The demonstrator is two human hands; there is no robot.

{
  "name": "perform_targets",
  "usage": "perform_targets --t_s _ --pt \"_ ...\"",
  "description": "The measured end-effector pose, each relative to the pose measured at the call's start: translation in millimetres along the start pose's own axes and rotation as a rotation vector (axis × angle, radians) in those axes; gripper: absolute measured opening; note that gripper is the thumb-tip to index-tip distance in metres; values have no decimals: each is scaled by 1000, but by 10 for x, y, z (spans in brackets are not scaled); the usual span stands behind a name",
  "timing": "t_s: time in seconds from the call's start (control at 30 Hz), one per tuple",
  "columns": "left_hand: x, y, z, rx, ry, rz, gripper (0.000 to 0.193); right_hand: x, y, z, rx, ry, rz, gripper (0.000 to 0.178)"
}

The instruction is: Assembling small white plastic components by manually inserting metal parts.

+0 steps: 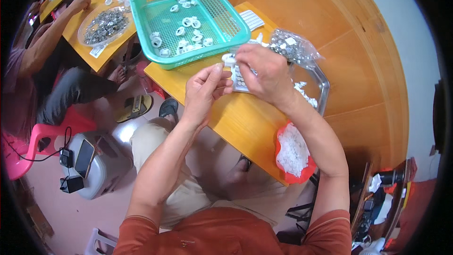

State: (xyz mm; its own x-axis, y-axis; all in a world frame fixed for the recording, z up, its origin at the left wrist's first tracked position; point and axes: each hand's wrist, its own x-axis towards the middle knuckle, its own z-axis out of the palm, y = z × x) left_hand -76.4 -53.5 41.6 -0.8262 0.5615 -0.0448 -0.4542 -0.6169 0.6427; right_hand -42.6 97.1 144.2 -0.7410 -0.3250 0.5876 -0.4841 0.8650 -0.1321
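Resting on the yellow table [236, 118], just in front of the green basket [226, 16], a white tray [239, 81] of small parts is being worked on by both hands. A small white piece [228, 58] is being pinched by the fingers of the right hand [264, 71], which is being held closed over the tray. The left hand [203, 89] is being kept just beside it, fingers curled with the thumb against the forefinger; whether anything is being gripped there cannot be told. White rings [186, 30] are lying scattered inside the basket. Right of the basket, a clear bag [295, 47] of metal bits is being propped on a metal tray [321, 85]. Nearer the person, a red bag [292, 153] of white pieces is sitting at the table edge. Left of the basket, another person's hand [79, 3] is resting by a round dish [104, 23] of metal parts.
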Motion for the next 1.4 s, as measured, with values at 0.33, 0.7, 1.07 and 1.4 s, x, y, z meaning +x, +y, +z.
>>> perform_targets --t_s 0.33,0.7,1.07,1.4 --pt "-276 -207 224 -26 -295 -205 26 -834 -267 -316 32 7 140 14" --pt "-548 -397 419 138 -271 -312 28 -1279 -560 -567 578 -85 737 21" --pt "-693 -496 455 244 -164 -291 22 -1856 -617 -1063 389 30 809 19" --pt "-785 -607 520 295 -102 -295 25 -2629 -496 -1477 8 -334 1011 21"
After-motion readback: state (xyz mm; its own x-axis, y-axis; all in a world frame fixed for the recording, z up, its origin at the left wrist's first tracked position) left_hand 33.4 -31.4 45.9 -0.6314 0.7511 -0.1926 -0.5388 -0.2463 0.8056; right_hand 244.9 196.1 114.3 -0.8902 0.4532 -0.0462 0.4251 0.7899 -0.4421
